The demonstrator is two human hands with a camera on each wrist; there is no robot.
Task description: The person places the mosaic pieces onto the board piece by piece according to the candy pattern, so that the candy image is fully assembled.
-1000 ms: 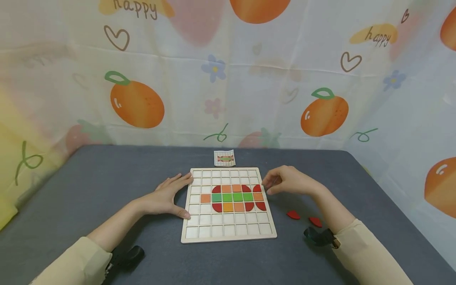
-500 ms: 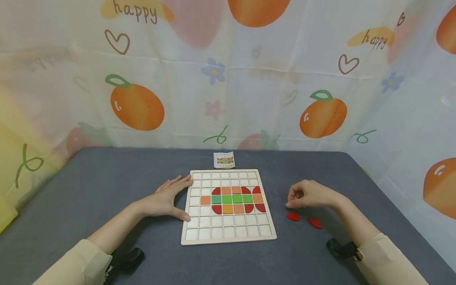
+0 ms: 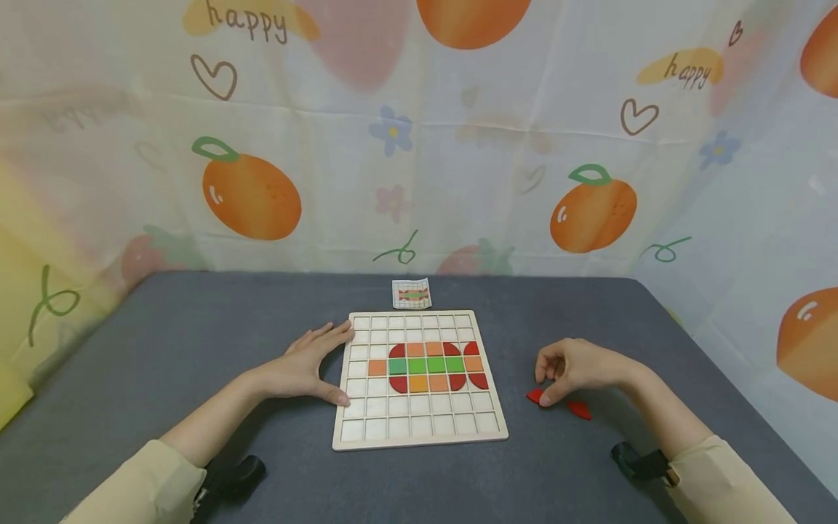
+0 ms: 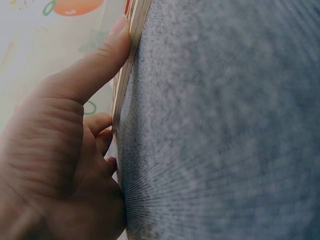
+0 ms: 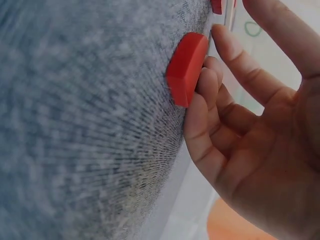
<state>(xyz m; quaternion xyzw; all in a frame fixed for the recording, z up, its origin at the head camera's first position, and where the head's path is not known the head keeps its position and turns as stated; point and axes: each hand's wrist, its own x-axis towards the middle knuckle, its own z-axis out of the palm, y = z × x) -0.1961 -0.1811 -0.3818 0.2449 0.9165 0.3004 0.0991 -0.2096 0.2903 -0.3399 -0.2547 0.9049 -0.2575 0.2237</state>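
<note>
A wooden grid board (image 3: 419,426) lies on the table with coloured pieces set in its middle rows: red rounded ones, and orange and green squares. My left hand (image 3: 304,367) spreads along the board's left edge, thumb near the front and fingers further back; the left wrist view shows the thumb (image 4: 107,57) against the edge. Right of the board my right hand (image 3: 579,367) is low over two loose red quarter-round pieces. Its thumb overlaps the left red piece (image 3: 534,395), with the index finger apart from it. The other red piece (image 5: 187,67) lies beside the curled lower fingers.
Behind the board lies a small printed card (image 3: 412,294) with a coloured grid pattern. The dark grey table (image 3: 196,313) ends at a fruit-printed cloth (image 3: 340,182) hanging at the back. Each wrist carries a black strapped device (image 3: 638,462).
My right hand has moved from the board's right edge out to the right and down to the loose red pieces. The left hand has stayed at the board's left edge.
</note>
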